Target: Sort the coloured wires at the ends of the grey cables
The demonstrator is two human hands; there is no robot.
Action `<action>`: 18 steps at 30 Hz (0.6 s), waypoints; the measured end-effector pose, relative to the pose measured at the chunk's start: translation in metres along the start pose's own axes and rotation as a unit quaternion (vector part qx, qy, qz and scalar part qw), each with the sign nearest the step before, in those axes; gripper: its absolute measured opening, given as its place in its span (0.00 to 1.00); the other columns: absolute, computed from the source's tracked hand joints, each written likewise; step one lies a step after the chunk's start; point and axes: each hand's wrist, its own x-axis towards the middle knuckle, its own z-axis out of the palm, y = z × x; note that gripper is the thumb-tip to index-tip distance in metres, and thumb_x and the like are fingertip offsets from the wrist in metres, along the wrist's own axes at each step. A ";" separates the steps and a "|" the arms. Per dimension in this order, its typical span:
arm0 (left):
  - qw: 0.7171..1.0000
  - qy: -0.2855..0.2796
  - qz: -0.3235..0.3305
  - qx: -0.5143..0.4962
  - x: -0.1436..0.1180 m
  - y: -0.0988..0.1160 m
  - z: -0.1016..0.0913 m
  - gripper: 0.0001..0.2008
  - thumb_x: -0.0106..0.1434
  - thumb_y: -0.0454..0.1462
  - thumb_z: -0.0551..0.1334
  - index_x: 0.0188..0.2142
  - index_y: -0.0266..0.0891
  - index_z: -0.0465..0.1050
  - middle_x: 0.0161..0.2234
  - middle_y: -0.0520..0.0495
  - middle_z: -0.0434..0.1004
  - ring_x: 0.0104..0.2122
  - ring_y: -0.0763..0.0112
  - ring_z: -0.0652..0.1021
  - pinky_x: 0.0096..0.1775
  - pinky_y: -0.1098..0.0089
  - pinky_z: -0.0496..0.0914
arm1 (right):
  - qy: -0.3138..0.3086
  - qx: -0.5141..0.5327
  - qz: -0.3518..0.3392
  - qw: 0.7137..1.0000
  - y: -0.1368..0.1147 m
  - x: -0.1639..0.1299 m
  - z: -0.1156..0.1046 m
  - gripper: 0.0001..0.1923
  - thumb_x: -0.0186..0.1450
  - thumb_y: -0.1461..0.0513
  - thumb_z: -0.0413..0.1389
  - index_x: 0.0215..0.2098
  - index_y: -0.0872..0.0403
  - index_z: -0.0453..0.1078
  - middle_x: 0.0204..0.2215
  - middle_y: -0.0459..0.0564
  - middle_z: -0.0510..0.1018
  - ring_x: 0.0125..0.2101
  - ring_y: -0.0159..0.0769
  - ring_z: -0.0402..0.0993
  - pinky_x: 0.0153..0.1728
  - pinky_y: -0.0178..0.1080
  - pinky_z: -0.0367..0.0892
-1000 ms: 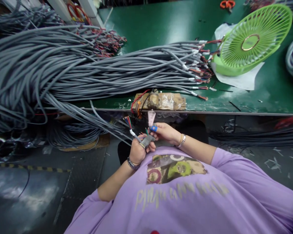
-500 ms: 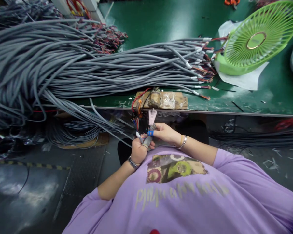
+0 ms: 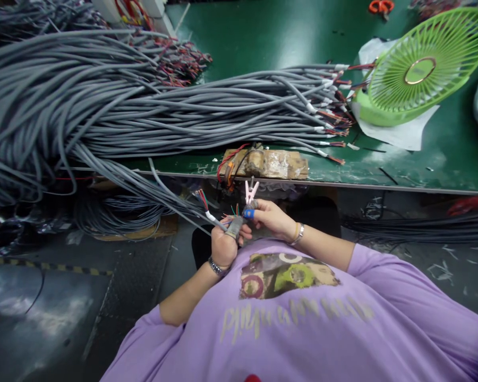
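Your left hand (image 3: 223, 248) is curled round a grey cable (image 3: 217, 223), which runs out of the grip on its far left side. A white sleeve (image 3: 210, 216) sits on that cable just beyond the hand, and coloured wires (image 3: 202, 198) fan from its end. Other fine wires (image 3: 236, 210) stick up between your two hands.

Your right hand (image 3: 273, 217) is close beside the left one, a blue band (image 3: 248, 213) on one finger. Its fingertips are too small and partly hidden, so I cannot tell whether they grip anything. A pink clip (image 3: 250, 196) stands just beyond those fingertips.

Farther beyond your right hand, a wooden block (image 3: 282, 164) lies on the near edge of the green surface (image 3: 454, 156). Past your left hand, a thick bundle of grey cables (image 3: 191, 119) stretches across. A green fan (image 3: 420, 71) stands well off to your right hand's far right.
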 end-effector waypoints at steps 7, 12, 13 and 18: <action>0.999 -0.005 0.013 0.048 -0.003 0.003 -0.002 0.16 0.60 0.46 0.64 0.26 0.35 0.73 0.22 0.45 0.79 0.17 0.74 0.76 0.17 0.77 0.62 | -0.011 -0.057 -0.008 0.998 -0.007 0.003 0.007 0.18 0.49 0.54 0.67 0.29 0.57 0.69 0.23 0.43 0.71 0.21 0.25 0.64 0.19 0.30 0.59; 0.999 0.004 0.021 0.033 -0.001 0.000 -0.002 0.16 0.59 0.47 0.64 0.26 0.35 0.73 0.22 0.46 0.78 0.18 0.73 0.76 0.16 0.77 0.61 | 0.017 -0.015 -0.009 1.000 0.000 0.004 0.009 0.18 0.48 0.55 0.68 0.28 0.57 0.68 0.21 0.42 0.70 0.20 0.24 0.62 0.19 0.30 0.58; 0.999 0.009 0.022 0.023 -0.001 -0.002 -0.002 0.16 0.59 0.47 0.64 0.27 0.35 0.72 0.22 0.46 0.78 0.18 0.73 0.76 0.16 0.77 0.61 | 0.023 -0.002 -0.009 1.000 0.001 0.003 0.009 0.17 0.48 0.55 0.67 0.28 0.57 0.68 0.21 0.41 0.70 0.19 0.24 0.61 0.19 0.30 0.57; 0.999 0.025 0.018 -0.018 0.002 -0.004 -0.002 0.15 0.58 0.47 0.65 0.28 0.35 0.72 0.21 0.48 0.77 0.17 0.74 0.76 0.16 0.77 0.60 | 0.028 0.044 -0.005 0.999 0.005 0.002 0.010 0.15 0.49 0.57 0.66 0.27 0.56 0.67 0.18 0.40 0.68 0.18 0.23 0.59 0.19 0.29 0.53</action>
